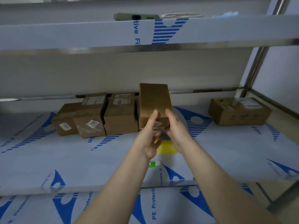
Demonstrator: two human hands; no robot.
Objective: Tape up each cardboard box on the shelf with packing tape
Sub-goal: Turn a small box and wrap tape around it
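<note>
1. Tall plain brown cardboard box (154, 104) stood on end on the film-wrapped metal shelf (64, 159), gripped at its near lower end by both hands.
2. Left hand (149, 136): fingers curled on the box's left face, thumb up the front; closed on the box, probably steadying it.
3. Right hand (175, 128): wrapped round the box's right edge, fingers mostly hidden; seems to be pressing something glossy, likely tape, onto the near face. Blurred, not certain.
4. Yellow tape roll (165, 147) just below the box, partly hidden by the wrists, close for reach.
5. Row of three labelled brown boxes (97, 117) touching, just left of the held box.
6. Open-topped brown box (239, 111) well apart to the right of the held box; probably not taped yet.
</note>
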